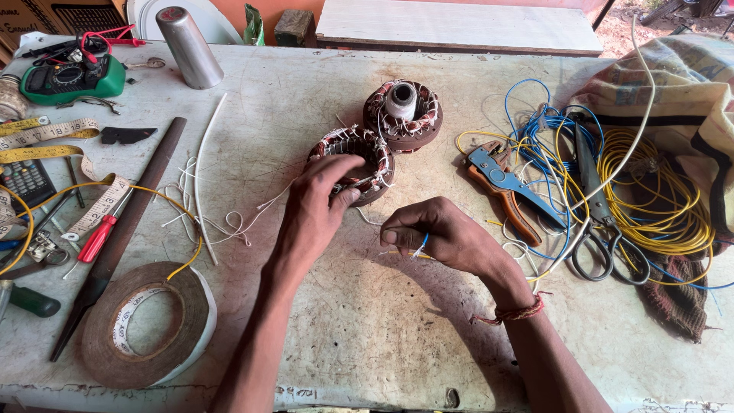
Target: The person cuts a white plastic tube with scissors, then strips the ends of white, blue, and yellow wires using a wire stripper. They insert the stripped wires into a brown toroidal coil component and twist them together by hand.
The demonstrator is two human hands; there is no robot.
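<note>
Left hand [325,200] sits on the near motor winding [353,163], mid-table, fingers closed on its near rim where the white tie thread [267,205] leaves the coil. Right hand [440,235] is just beside it toward the near edge, pinched narrow on short wire ends [418,246], one blue and one yellow. The two hands are close but not touching.

Second winding [403,113] stands just behind the first, toward the far edge, with a white core in its middle.

Right side of the table: wire stripper [505,186] with blue and orange grips, scissors [604,229], tangled coil of yellow and blue wire [650,191] lying partly on a cloth [688,99].

Left side: roll of brown tape [145,325] at the near left corner, long flat file [122,229], red screwdriver [95,239], measuring tape [46,138], green multimeter [69,76] at the far left corner, metal cylinder [187,46] by the far edge.

Risks, as I judge them:
- Pinch on the wire ends is shallow; a slip drops them into the loose thread scraps.
- Pulling the thread hard with the winding only held from one side could tip or drag it.
- Fingers pressing on the copper could nick enamel or shift turns.
- Loose thread on the left trails toward the file and could snag.
</note>
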